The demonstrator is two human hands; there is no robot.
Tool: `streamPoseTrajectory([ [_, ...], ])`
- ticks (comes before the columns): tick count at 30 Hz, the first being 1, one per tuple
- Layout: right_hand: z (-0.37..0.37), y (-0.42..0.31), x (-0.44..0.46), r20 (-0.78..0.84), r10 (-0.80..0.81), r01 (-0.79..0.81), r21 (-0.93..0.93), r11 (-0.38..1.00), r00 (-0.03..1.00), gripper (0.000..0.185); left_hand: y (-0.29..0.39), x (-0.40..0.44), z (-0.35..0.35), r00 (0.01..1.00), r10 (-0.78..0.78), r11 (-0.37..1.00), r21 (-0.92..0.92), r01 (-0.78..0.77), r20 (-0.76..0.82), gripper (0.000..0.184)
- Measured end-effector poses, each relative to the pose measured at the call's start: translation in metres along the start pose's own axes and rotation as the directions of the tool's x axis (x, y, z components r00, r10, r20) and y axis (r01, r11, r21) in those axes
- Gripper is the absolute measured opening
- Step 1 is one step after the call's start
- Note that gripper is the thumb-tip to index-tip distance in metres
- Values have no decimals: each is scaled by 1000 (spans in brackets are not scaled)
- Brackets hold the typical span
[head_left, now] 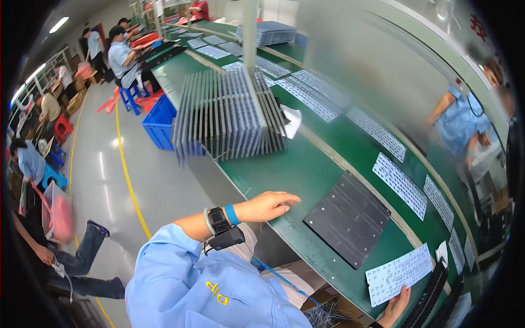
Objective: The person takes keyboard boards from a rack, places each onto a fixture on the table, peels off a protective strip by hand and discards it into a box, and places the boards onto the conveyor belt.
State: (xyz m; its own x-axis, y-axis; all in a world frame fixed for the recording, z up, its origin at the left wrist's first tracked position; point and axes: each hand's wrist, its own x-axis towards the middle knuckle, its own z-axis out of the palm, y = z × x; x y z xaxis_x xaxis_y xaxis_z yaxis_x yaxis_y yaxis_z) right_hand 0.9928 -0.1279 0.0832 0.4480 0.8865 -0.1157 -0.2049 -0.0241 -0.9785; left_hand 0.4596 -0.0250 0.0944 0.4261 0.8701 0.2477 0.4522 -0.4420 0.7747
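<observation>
My left hand [268, 206] hovers at the near edge of the green bench [254, 172], fingers spread and holding nothing. At the lower right, my right hand [398, 306] grips the lower edge of a white perforated sheet [399, 273], which is tilted over the bench. Between the two hands a black flat plate [350, 218] with small round studs lies on the bench. A watch and a blue band are on my left wrist.
Stacked grey panels [224, 115] stand upright beyond my left hand, near a blue crate [160, 123]. White sheets [400, 186] lie in rows along the far side. Black strips [429, 295] lie right of my right hand. Several people sit or stand around the benches.
</observation>
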Motion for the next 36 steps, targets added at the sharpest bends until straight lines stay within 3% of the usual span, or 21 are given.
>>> streamPoseTrajectory([
  [7, 5, -20, -6, -130, 41, -62, -163, 985, 991, 44, 5, -15, -7, 993, -69, 989, -134, 56, -95, 45],
  [9, 15, -21, -6, -140, 49, -74, -178, 981, 989, 44, 12, -10, -22, 974, -180, 941, -314, 128, -141, 57],
  [11, 20, -24, -12, -131, 66, -86, -153, 984, 989, 46, 24, 9, -48, 950, -156, 964, -251, 87, -272, 65],
  [14, 11, -20, -9, -224, 23, -71, -212, 975, 974, 41, 59, 40, -96, 857, -147, 895, -435, -97, -493, 59],
  [15, -1, -13, 4, -225, 22, -70, -209, 975, 974, 41, 65, 46, -105, 865, -110, 887, -441, -137, -489, 58],
  [17, -9, 9, 25, 23, -29, 29, -3, 1000, 999, 36, 63, 54, -118, 901, -95, 873, -470, -129, -424, 55],
  [18, -5, 20, 23, 122, -152, 147, 48, 988, 981, 30, 53, 52, -120, 927, -99, 893, -443, -77, -361, 53],
  [20, -3, 29, 18, 103, -156, 156, 1, 988, 982, 29, 22, 44, -110, 974, -30, 944, -327, -46, -224, 50],
  [21, 13, 27, 9, -22, -142, 142, -26, 990, 990, 30, 7, 37, -105, 983, 44, 971, -224, -84, -176, 49],
  [23, 54, 0, -13, 2, -101, 101, 34, 994, 995, 31, -3, 20, -93, 988, -5, 995, -97, -11, -154, 46],
  [24, 51, 7, -7, -82, -71, 78, 93, 993, 994, 32, -11, 15, -83, 990, -30, 993, -119, 13, -138, 43],
  [27, 50, 3, -15, -61, -65, 75, 171, 982, 996, 38, -30, 9, -58, 986, -118, 960, -267, 83, -118, 36],
  [29, 52, 3, -15, -90, -57, 74, 205, 976, 994, 39, -30, 10, -52, 989, -116, 962, -256, 90, -87, 34],
  [36, 47, 10, -7, -93, -82, 102, 228, 968, 992, 43, -49, 12, -32, 966, -188, 927, -358, 115, -176, 23],
])
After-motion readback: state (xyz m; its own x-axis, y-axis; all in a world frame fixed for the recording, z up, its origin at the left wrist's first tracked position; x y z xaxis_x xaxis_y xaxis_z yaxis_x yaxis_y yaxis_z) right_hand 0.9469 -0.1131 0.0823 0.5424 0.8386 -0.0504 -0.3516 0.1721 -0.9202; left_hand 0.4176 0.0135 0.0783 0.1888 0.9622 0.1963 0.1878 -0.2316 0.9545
